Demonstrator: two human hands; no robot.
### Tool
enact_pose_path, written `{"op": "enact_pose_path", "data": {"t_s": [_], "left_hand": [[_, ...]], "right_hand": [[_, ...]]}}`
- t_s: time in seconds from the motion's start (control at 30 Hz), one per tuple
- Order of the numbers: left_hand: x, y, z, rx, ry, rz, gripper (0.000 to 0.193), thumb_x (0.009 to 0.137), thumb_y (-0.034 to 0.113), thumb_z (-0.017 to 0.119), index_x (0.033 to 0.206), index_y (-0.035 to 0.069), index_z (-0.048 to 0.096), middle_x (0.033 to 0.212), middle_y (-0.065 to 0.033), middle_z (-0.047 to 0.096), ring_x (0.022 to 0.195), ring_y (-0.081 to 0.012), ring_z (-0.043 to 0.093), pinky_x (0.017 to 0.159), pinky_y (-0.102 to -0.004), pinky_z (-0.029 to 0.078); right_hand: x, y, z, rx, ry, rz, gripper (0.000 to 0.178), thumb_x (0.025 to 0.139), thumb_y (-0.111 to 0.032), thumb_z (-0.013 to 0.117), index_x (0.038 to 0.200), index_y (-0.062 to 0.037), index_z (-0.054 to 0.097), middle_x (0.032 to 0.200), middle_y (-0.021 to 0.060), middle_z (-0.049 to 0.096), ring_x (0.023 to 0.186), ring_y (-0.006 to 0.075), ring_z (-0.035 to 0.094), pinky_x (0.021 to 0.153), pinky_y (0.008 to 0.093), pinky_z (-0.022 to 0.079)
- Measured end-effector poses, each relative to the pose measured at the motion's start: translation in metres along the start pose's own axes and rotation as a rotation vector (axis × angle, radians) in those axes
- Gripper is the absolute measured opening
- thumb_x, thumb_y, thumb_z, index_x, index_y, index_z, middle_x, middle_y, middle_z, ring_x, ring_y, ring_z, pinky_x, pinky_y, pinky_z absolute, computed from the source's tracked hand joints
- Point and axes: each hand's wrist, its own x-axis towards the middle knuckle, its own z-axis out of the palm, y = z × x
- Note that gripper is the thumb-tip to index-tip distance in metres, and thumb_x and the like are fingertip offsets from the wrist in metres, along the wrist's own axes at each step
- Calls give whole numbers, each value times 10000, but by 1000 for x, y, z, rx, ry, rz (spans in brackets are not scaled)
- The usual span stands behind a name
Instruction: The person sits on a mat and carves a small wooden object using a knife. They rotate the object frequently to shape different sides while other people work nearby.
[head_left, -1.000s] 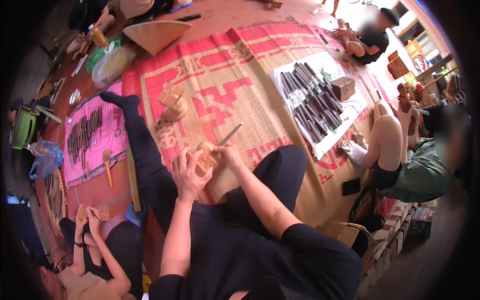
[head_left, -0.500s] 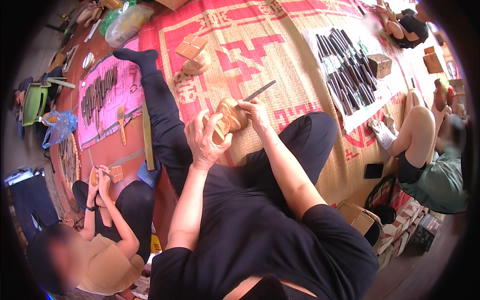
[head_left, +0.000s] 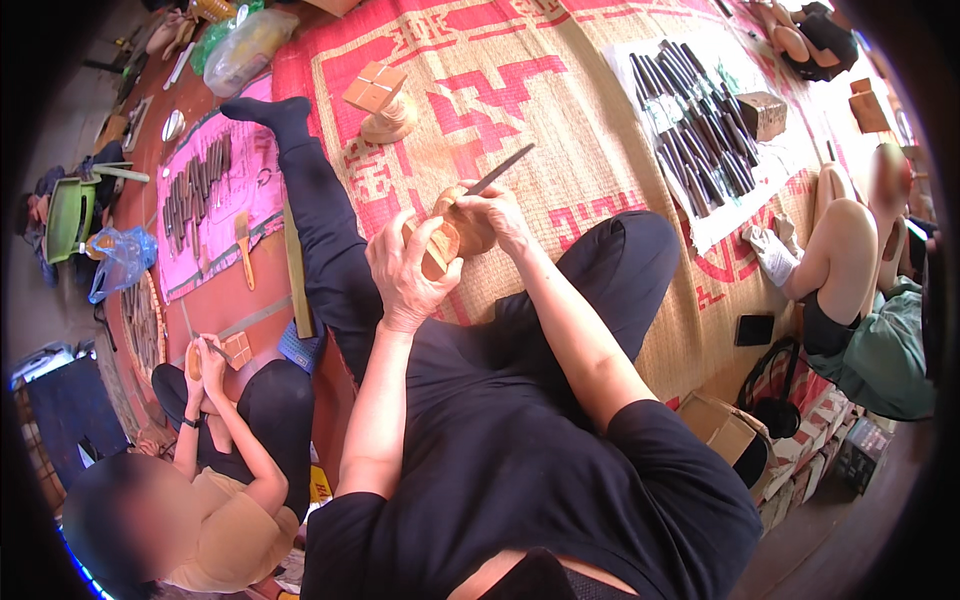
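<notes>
Over my lap, my left hand (head_left: 405, 268) is wrapped round a light brown wooden carving (head_left: 476, 236) with rounded parts, its fingers bent over the near end. In my right hand (head_left: 494, 212) is a slim dark chisel-like carving tool (head_left: 508, 164), pinched close to the wood. The tool's dark end points up and away to the right; its other end, at the carving, is hidden by my fingers. Ahead on the mat stands another wooden piece (head_left: 390, 120), with a square block (head_left: 373, 87) at its top.
A red and straw woven mat (head_left: 560, 110) spreads ahead. At right, many dark tools (head_left: 700, 130) lie on a white sheet beside a wood block (head_left: 763, 115). More tools (head_left: 200, 180) and a brush (head_left: 244, 250) are at left. Co-workers sit on both sides; a phone (head_left: 754, 330) lies right.
My right hand has shifted slightly left and up over the carving, and the tool with it. The carving has tilted a little in my left hand.
</notes>
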Motion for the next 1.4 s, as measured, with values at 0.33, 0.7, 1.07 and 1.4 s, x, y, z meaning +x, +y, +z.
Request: {"op": "enact_pose_path", "data": {"t_s": [0.33, 0.7, 1.07, 1.4], "left_hand": [[6, -1, -3, -9, -63, 1, 581, 621, 309, 765, 1155, 171, 584, 1198, -95, 504, 1098, -295, 501, 964, -445, 369], [10, 0, -4, -12, -81, 33, 591, 618, 307, 769, 1163, 167, 586, 1205, -100, 505, 1102, -296, 503, 965, -444, 370], [19, -3, -4, -33, -144, 112, 642, 614, 314, 759, 1207, 173, 559, 1230, -98, 489, 1132, -283, 487, 967, -439, 364], [23, -7, -4, -64, -167, 127, 675, 615, 314, 754, 1244, 178, 549, 1270, -97, 485, 1165, -286, 476, 993, -439, 349]], "right_hand": [[-4, -5, 0, 108, 71, 47, 287, 748, -81, 754, 1013, -9, 674, 840, 47, 686, 749, 102, 601, 722, 237, 445], [1, -4, -8, 143, 151, 92, 307, 748, -37, 737, 1034, 24, 645, 849, 65, 681, 765, 120, 627, 725, 245, 492], [4, -7, -8, 94, 217, 28, 261, 750, -44, 730, 995, 17, 660, 828, 75, 675, 722, 122, 628, 680, 247, 500], [5, -4, -3, 54, 230, -70, 177, 751, -37, 715, 910, 15, 658, 825, 67, 671, 743, 126, 618, 713, 241, 491]]}}
